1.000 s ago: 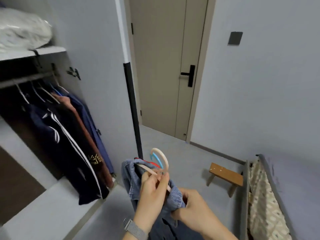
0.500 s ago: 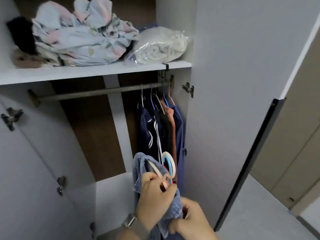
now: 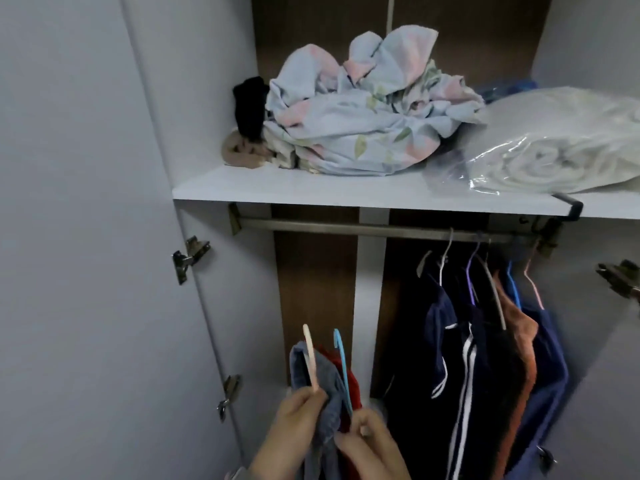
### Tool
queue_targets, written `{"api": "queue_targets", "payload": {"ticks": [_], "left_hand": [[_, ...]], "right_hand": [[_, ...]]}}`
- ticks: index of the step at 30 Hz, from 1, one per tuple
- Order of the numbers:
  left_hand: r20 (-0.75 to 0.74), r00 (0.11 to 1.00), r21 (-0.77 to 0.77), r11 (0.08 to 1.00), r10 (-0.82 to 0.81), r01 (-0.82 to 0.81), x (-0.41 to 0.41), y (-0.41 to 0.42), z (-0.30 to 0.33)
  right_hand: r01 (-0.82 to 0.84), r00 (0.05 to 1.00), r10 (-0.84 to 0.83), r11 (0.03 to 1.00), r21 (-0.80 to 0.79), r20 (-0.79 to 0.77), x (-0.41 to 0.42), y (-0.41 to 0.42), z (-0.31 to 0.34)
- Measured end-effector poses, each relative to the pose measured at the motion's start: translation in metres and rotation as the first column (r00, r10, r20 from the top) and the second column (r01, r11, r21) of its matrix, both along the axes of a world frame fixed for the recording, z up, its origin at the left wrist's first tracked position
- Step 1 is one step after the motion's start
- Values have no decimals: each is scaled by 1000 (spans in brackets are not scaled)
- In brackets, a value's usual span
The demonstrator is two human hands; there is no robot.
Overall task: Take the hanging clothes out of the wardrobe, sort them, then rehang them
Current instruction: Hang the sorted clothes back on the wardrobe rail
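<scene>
View swung left since before, left hand (image 3: 294, 415) fingers gripping pink hanger (image 3: 309, 358), right hand (image 3: 372, 441) pinching blue hanger (image 3: 342, 367).

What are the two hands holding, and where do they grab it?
The left hand pinches the pink plastic hanger low on its hook, over a grey-blue garment. The right hand pinches the blue plastic hanger likewise.

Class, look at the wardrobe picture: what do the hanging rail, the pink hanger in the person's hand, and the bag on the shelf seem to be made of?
Hanging rail: probably metal, a dull grey-brown bar held in metal brackets.
Pink hanger: likely plastic, smooth, evenly pale pink, with a thick rounded hook.
Bag: clear plastic film, glossy and crinkled, with white rolled fabric showing through it.
</scene>
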State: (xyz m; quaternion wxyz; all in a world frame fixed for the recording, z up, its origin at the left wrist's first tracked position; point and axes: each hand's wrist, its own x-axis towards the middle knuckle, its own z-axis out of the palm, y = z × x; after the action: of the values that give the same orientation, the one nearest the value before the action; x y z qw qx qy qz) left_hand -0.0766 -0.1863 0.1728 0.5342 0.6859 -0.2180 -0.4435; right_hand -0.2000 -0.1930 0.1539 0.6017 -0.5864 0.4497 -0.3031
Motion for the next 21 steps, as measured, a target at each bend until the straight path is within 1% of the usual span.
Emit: {"api": "queue_targets", "payload": {"ticks": [1, 2, 3, 4, 5, 6, 9, 12, 15, 18, 21], "left_hand": [[-29, 999, -45, 999, 29, -31, 18, -10, -4], [-54, 998, -54, 998, 34, -37, 32, -18, -1], [-86, 995, -47, 997, 59, -63, 48, -28, 0], [-69, 992, -16, 994, 110, -111, 64, -41, 5], [-89, 987, -6, 991, 132, -133, 79, -56, 9], [-66, 989, 23, 991, 134, -133, 92, -66, 13], [0, 992, 23, 992, 125, -125, 128, -98, 24], [17, 986, 20, 986, 165, -165, 159, -128, 32], [19, 986, 16, 986, 167, -167, 185, -151, 41], [40, 980, -49, 980, 194, -192, 209, -172, 53], [75, 971, -133, 968, 225, -214, 230, -194, 67]], "right_hand": [[66, 996, -66, 998, 5, 64, 6, -8, 10], [111, 991, -114, 993, 52, 69, 19, -29, 15], [133, 986, -139, 989, 66, 88, 30, -47, 11], [177, 983, -181, 981, 79, 43, 44, -58, 15], [177, 984, -178, 982, 67, 16, 58, -73, 13], [203, 979, -203, 977, 67, -1, 72, -84, 10], [137, 991, -137, 991, -4, -3, 104, -117, 12], [75, 995, -77, 997, -25, -59, 130, -153, 14], [29, 997, -33, 998, -58, -74, 145, -178, 16], [10, 995, -17, 997, -72, -97, 155, -194, 22], [-12, 996, 4, 994, -104, -84, 165, -206, 30]]}}
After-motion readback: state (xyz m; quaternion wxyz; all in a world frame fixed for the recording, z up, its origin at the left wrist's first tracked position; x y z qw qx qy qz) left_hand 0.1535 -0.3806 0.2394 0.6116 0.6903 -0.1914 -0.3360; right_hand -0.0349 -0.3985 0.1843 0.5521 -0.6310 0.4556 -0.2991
